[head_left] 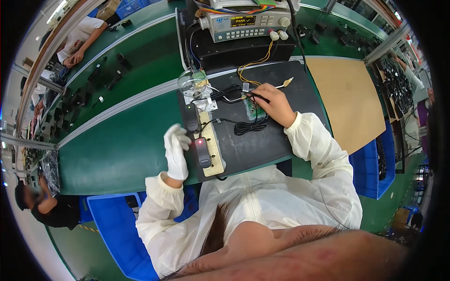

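My right hand (275, 104), bare, pinches a black cable (260, 97) above a small green circuit board (253, 111) on the black mat. My left hand (176, 149) wears a white glove; its fingers are loosely bent and apart, with nothing visible in them. Right beside it, a black power adapter (202, 152) with a glowing red light sits on a cream power strip (214, 146). A second black adapter (191, 117) is on the strip's far end. A tied bundle of black cord (250, 127) lies on the mat below my right hand.
A glass bulb (191, 83) stands at the mat's far left corner. Beyond it is a test instrument (248, 24) with a lit screen. Brown cardboard (349, 100) lies at right. Blue bins (119, 234) flank me. Other people are at the left.
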`<state>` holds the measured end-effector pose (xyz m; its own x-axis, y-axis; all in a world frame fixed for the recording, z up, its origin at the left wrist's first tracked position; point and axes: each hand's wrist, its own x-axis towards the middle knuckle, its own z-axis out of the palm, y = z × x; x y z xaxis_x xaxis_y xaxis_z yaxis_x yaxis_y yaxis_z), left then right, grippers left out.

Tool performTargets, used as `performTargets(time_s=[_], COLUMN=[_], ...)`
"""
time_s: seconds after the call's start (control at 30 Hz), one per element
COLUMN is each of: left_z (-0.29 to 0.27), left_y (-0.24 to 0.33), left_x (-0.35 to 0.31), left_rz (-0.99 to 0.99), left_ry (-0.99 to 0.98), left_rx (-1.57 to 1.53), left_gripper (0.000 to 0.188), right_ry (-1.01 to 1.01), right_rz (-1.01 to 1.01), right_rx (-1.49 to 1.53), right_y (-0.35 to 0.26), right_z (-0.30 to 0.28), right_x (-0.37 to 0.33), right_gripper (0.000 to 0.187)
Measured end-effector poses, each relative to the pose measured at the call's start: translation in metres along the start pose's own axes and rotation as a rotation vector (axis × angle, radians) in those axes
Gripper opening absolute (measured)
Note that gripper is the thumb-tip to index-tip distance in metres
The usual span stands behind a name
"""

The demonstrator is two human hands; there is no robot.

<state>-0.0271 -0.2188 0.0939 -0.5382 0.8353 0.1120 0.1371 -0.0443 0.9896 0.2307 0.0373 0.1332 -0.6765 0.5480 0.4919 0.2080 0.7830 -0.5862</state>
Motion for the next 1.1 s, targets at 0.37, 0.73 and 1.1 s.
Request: performTargets(time_s=[0.37, 0.73, 1.1], left_z=[0.031, 0.008, -0.024], left_y=[0.023, 0.040, 0.118], left_x=[-0.024, -0.047, -0.051], left_rz=[0.552, 0.631, 0.906], left_ry=[-0.091, -0.217, -0.108], left_rx=[0.560, -0.320, -0.606], left_gripper=[0.078, 0.071, 0.062], right_ry=[0.174, 0.008, -0.011], right_rz=[0.049, 0.126, 0.139], right_rx=[0.136, 0.143, 0.144], right_y=[-0.013, 0.007, -0.015], right_z=[0.010, 0.000, -0.007], right_x=[0.013, 0.010, 0.009], right_gripper=[0.020, 0.026, 0.024])
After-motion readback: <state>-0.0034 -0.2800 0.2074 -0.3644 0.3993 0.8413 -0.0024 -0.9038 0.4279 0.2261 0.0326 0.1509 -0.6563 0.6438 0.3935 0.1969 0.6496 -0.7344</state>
